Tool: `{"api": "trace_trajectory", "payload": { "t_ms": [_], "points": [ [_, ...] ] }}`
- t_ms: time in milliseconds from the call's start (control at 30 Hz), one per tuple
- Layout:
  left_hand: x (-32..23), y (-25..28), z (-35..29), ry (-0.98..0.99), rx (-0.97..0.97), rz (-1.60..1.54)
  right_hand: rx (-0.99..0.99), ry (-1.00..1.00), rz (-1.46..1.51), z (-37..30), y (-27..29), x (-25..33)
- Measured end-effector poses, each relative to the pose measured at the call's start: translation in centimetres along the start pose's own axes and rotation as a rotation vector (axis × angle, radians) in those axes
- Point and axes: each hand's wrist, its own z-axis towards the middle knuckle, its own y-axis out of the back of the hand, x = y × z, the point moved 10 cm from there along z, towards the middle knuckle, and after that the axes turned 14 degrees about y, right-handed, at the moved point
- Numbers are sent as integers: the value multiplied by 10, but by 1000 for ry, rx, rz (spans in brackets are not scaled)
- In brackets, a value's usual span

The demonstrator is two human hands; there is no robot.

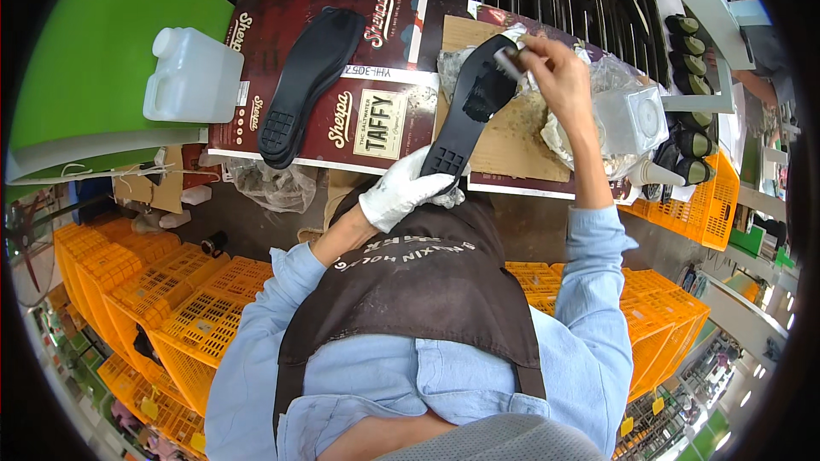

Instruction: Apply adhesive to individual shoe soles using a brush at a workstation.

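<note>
My left hand (408, 191), in a white glove, is closed round the heel end of a black shoe sole (480, 94). That sole is tilted up and away over a stained piece of brown cardboard. Its heel shows a square grid pattern, and its forefoot has a dark, glossy, wet-looking patch. My bare right hand (559, 77) pinches what looks like a small brush (511, 60), blurred, against the sole's forefoot edge. A stack of black soles (312, 81) lies to the left on the printed cardboard.
A translucent white jug (195, 77) stands at the left, beside a green surface (94, 60). Right of my work are a clear plastic container (630, 119), crumpled plastic and a white cup (658, 172). Dark shoes line a rack (690, 60). Orange crates (205, 307) stand behind me on both sides.
</note>
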Motion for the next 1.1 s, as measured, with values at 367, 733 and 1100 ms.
{"api": "trace_trajectory", "payload": {
  "t_ms": [367, 733, 1100],
  "points": [
    [-3, 7, -10, -9, -48, 13, -39, -55, -187, 29, 2, -15],
    [-12, 16, -21, -59, -139, 19, 372, 36, 485, 48, -56, 25],
    [-18, 15, -27, -51, -116, -8, 529, 258, 441, 46, -66, 94]
  ]
}}
